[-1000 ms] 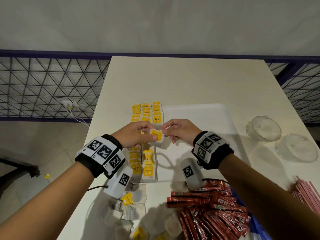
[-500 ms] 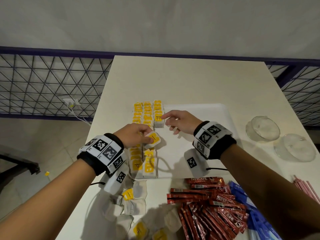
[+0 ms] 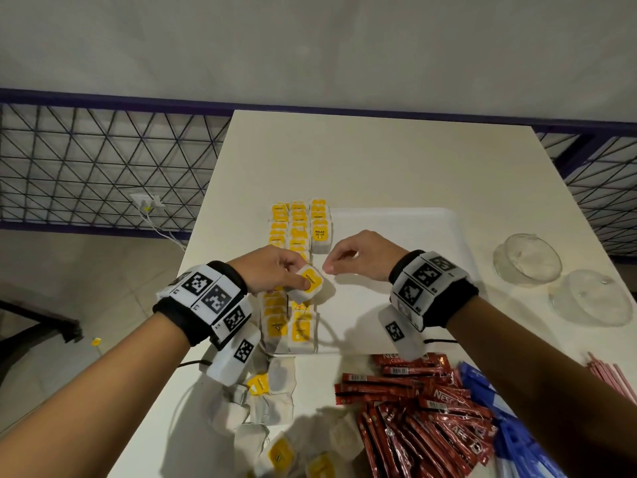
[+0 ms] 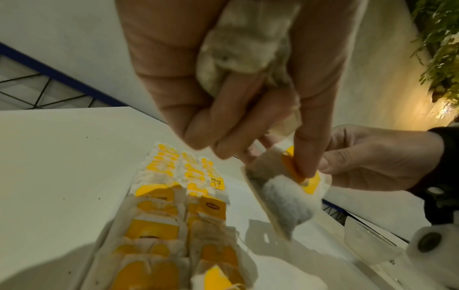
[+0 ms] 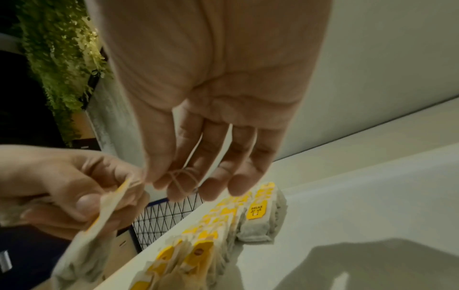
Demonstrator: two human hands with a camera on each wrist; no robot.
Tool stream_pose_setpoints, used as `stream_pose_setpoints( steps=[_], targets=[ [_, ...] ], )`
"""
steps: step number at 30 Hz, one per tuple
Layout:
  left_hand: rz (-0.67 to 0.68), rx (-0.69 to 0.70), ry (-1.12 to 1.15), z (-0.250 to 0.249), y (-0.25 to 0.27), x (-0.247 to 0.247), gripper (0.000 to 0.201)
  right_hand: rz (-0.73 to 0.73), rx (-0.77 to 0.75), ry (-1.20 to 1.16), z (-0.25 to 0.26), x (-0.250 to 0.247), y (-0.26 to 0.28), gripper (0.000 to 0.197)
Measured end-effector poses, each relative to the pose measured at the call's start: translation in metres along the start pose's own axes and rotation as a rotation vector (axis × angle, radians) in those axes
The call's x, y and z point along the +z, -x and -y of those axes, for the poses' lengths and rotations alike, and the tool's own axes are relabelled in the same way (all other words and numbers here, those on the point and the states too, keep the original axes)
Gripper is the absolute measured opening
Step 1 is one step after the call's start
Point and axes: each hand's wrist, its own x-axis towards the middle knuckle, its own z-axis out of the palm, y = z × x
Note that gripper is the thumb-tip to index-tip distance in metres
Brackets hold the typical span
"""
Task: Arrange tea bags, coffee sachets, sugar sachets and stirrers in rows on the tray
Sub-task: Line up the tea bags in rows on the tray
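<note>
left hand (image 3: 275, 270) pinches one tea bag (image 3: 307, 283) above the tray (image 3: 396, 229), a second bag (image 4: 246, 49) in its palm; right hand (image 3: 362, 257) pinches the string (image 5: 183, 176). three tea-bag rows (image 3: 298, 229) lie at tray left. two clear bowls (image 3: 527, 258) stand right.

A pale wall (image 3: 310, 46) is rising behind the white table (image 3: 379, 160); blue-framed mesh railing (image 3: 103, 160) is flanking it.

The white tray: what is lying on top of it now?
Rows of tea bags lie along the white tray's left edge. The left hand, pinching a single tea bag, covers the rows' middle; that part cannot be seen.
</note>
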Motion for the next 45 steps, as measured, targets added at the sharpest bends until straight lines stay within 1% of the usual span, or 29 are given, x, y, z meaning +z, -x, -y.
stream_pose_setpoints(
  steps=[3,4,6,7,9,11,12,13,15,16,18,21,23,25,28,30,31,34,36,38,43,45],
  targets=[
    [0.015,0.048,0.080,-0.001,0.001,0.001,0.009,-0.023,0.009,-0.033,-0.004,0.005,-0.002,0.015],
    [0.003,0.059,0.137,-0.001,-0.001,0.001,0.008,-0.030,0.019,-0.074,-0.007,0.007,-0.003,0.014],
    [-0.057,0.080,0.245,0.001,-0.005,0.002,0.012,-0.033,0.048,-0.187,-0.012,0.013,-0.003,0.010],
    [-0.090,0.086,0.285,0.002,-0.008,0.003,0.013,-0.025,0.058,-0.242,-0.013,0.016,-0.002,0.011],
    [-0.126,0.095,0.334,0.003,-0.014,0.006,0.011,-0.010,0.069,-0.313,-0.014,0.023,0.000,0.020],
    [-0.142,0.096,0.370,0.004,-0.019,0.009,0.011,-0.004,0.091,-0.314,-0.014,0.025,0.000,0.022],
    [-0.157,0.094,0.390,0.005,-0.023,0.011,0.014,-0.010,0.112,-0.299,-0.015,0.024,0.000,0.022],
    [-0.175,0.091,0.412,0.007,-0.027,0.011,0.018,-0.028,0.137,-0.292,-0.016,0.023,-0.001,0.020],
    [-0.210,0.075,0.427,0.009,-0.033,0.012,0.023,-0.091,0.190,-0.341,-0.020,0.021,-0.003,0.010],
    [-0.218,0.064,0.419,0.010,-0.036,0.013,0.023,-0.127,0.206,-0.384,-0.021,0.021,-0.004,0.008],
    [-0.215,0.041,0.414,0.010,-0.040,0.015,0.018,-0.197,0.223,-0.438,-0.024,0.021,-0.007,0.010],
    [-0.204,0.012,0.416,0.009,-0.045,0.018,0.015,-0.280,0.199,-0.487,-0.024,0.022,-0.012,0.006],
    [-0.206,-0.002,0.402,0.013,-0.051,0.019,0.016,-0.292,0.181,-0.472,-0.024,0.022,-0.016,0.004],
    [-0.208,-0.022,0.369,0.017,-0.054,0.021,0.018,-0.268,0.184,-0.410,-0.024,0.023,-0.021,0.001],
    [-0.201,-0.038,0.356,0.024,-0.058,0.021,0.017,-0.217,0.207,-0.275,-0.029,0.022,-0.034,0.015],
    [-0.254,-0.033,0.319,0.031,-0.060,0.017,0.015,-0.201,0.236,-0.163,-0.033,0.022,-0.046,0.024],
    [-0.291,-0.020,0.290,0.034,-0.061,0.015,0.014,-0.204,0.249,-0.117,-0.036,0.022,-0.052,0.025],
    [-0.373,-0.011,0.247,0.040,-0.064,0.006,0.011,-0.229,0.270,-0.047,-0.040,0.020,-0.067,0.014],
    [-0.386,-0.038,0.238,0.039,-0.064,0.000,0.007,-0.226,0.285,-0.028,-0.040,0.018,-0.076,0.006],
    [-0.372,-0.061,0.245,0.039,-0.066,-0.004,0.004,-0.223,0.293,0.002,-0.039,0.016,-0.082,0.007],
    [-0.331,-0.101,0.297,0.039,-0.069,-0.010,0.012,-0.279,0.301,0.014,-0.037,0.012,-0.090,0.007],
    [-0.309,-0.106,0.312,0.037,-0.067,-0.010,0.010,-0.282,0.314,-0.003,-0.038,0.014,-0.092,0.006]
  ],
)
